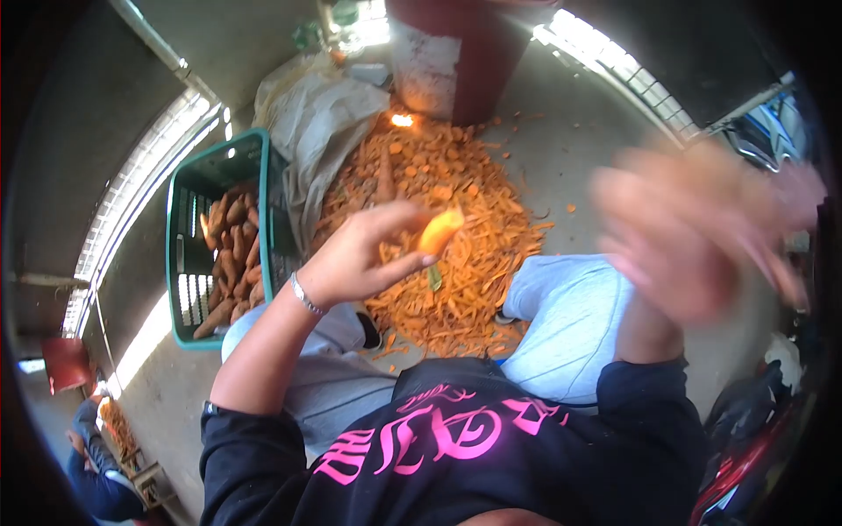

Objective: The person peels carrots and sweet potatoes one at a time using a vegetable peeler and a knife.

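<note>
A peeled orange carrot (pixel 439 231) is pinched between the thumb and fingers of my left hand (pixel 373 250), which is closed on it above the floor. Below lies a heap of orange peelings and cut pieces (pixel 456 302), with a whole unpeeled carrot (pixel 386 180) on its far part. My right hand (pixel 684 223) is raised off to the right, away from the carrot. It is smeared by motion, so its fingers and anything in them cannot be made out.
A green plastic crate (pixel 173 254) with several unpeeled carrots (pixel 232 254) stands left of the heap. Behind are a whitish sack (pixel 311 110) and a large red container (pixel 491 61). Another person (pixel 101 465) sits at the lower left. A red vehicle part (pixel 741 469) shows at the lower right.
</note>
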Tool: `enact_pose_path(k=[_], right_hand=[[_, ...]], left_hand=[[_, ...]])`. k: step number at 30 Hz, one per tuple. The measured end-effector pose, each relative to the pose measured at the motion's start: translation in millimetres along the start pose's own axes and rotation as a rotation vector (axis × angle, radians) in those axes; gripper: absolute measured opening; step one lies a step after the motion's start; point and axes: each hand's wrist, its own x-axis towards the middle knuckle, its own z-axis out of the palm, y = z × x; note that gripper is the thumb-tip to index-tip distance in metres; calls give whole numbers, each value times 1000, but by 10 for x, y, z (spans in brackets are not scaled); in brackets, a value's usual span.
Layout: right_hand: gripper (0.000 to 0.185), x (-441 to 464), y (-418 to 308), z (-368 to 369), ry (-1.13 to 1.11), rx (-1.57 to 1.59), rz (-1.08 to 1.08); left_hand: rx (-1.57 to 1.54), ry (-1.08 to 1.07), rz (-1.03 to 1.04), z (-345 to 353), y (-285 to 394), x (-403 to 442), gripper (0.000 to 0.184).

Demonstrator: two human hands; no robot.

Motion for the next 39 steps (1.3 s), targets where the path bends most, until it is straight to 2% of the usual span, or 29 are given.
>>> enact_pose_path(k=[2,3,4,6,9,12,13,16,17,18,19,20,21,22,23,25,26,28,29,30,31,32,33,34,36,38,39], right_hand=[[37,314,464,190,-50,-167,275],[37,427,720,321,-78,-222,347],[49,420,1171,372,-179,-183,292],[51,443,1377,451,-429,-155,727],[54,339,1780,589,-379,-60,748],[33,301,1873,589,-431,-153,739],[27,333,1822,569,-476,-226,780],[24,394,2051,341,-513,-226,923],[22,450,2058,212,-461,-238,955],[23,576,1791,124,-382,-339,1015],[24,715,1672,-63,-338,-382,1004],[27,807,1598,-310,-209,-267,911],[24,987,1490,-604,-120,-94,852],[27,1138,1280,-842,61,195,839],[35,1320,1329,-1132,189,142,522],[47,1584,834,-1139,292,47,294],[50,1698,774,-1126,445,138,296],[54,1768,953,-1296,397,27,291],[54,1768,1169,-1356,274,14,297],[54,1707,1336,-1266,148,59,340],[54,1626,1529,-1117,184,36,429],[54,1518,1728,-974,225,9,516],[54,1362,1917,-875,165,-91,579],[54,1215,2126,-788,100,-188,638],[47,974,2681,-652,35,-216,952],[37,796,2941,-385,-83,-474,1090],[35,701,3210,-328,-184,-521,1090]], left_hand=[[113,-143,-72,-49,86,35,38],[140,-187,-105,-47,90,55,39],[165,-235,-146,-26,60,51,39],[202,-310,-203,45,-56,14,39],[220,-376,-250,156,-190,-29,37],[316,-446,-270,251,-236,-8,37],[301,-482,-302,267,-261,2,45],[419,-346,-311,257,-290,-23,51],[407,-311,-307,184,-277,-18,65],[406,-375,-436,52,-129,77,73],[399,-237,-389,24,-180,40,75],[393,-98,-342,-8,-234,-9,77],[415,-82,-384,-65,-195,3,75],[434,-57,-378,-101,-174,26,74],[450,-31,-382,-118,-157,31,74],[455,-23,-395,-144,-40,-14,72],[446,-97,-430,-150,34,-50,72],[422,-246,-469,-200,174,-76,73],[364,-295,-461,-270,304,-124,70],[322,-292,-470,-392,407,-170,66],[276,-297,-471,-535,473,-214,62],[230,-187,-485,-679,495,-267,55],[132,-107,-552,-843,505,-284,51],[44,6,-542,-965,393,-328,49],[53,41,-519,-1173,20,-302,48],[23,-46,-646,-1209,-204,-16,48],[124,-112,-669,-1168,-436,143,48]])
